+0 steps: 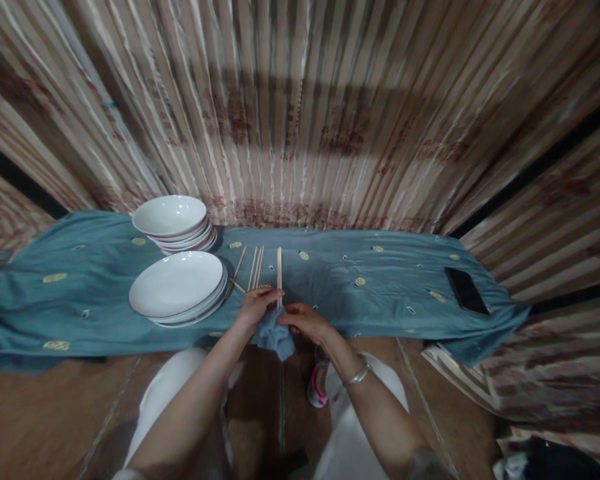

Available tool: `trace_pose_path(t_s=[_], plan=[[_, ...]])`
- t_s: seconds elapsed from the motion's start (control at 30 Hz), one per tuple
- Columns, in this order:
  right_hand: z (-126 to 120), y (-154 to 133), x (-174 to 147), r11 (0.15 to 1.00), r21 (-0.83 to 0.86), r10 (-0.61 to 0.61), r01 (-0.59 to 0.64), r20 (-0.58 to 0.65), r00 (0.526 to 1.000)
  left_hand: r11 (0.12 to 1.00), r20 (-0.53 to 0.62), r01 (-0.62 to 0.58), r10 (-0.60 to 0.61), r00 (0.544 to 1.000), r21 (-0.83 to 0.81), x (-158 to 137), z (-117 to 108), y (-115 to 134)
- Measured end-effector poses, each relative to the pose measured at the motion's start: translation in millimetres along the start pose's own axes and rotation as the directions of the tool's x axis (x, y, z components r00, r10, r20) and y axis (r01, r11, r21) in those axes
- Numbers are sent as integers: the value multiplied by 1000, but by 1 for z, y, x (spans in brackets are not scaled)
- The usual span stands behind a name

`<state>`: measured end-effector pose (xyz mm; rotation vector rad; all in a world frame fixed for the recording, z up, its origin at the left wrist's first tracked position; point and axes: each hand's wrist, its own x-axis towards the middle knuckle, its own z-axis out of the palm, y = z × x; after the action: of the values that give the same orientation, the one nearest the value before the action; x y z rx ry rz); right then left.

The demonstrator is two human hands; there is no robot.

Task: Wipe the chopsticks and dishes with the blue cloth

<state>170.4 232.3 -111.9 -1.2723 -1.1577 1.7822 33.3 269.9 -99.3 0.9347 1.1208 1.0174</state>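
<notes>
The long counter (395, 273) has open room in its right part, while the plates (177, 283) near the front edge, and the bowls (173, 215) behind them, stand in the way on the left. The phone (464, 289) lies well apart, near the right end. At the front edge, the right hand (307, 321) and the left hand (258, 307) have narrow fingers: the first holds the cloth (279, 341), the second pinches the chopstick pair (279, 268) where it comes out of this cloth, near the loose chopsticks (256, 268).
</notes>
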Motion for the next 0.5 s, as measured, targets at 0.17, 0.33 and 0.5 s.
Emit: trace_pose_path(t_s=[0.17, 0.33, 0.5], plan=[[-5, 2, -6, 999, -19, 29, -29, 15, 999, 1000, -16, -11, 11, 1000, 27, 7, 4, 0], [-15, 5, -12, 994, -108, 35, -29, 53, 998, 1000, -61, -13, 12, 998, -14, 15, 11, -2], [-39, 0, -22, 982, -191, 26, -13, 65, 998, 998, -76, -14, 10, 997, -62, 24, 17, -6]])
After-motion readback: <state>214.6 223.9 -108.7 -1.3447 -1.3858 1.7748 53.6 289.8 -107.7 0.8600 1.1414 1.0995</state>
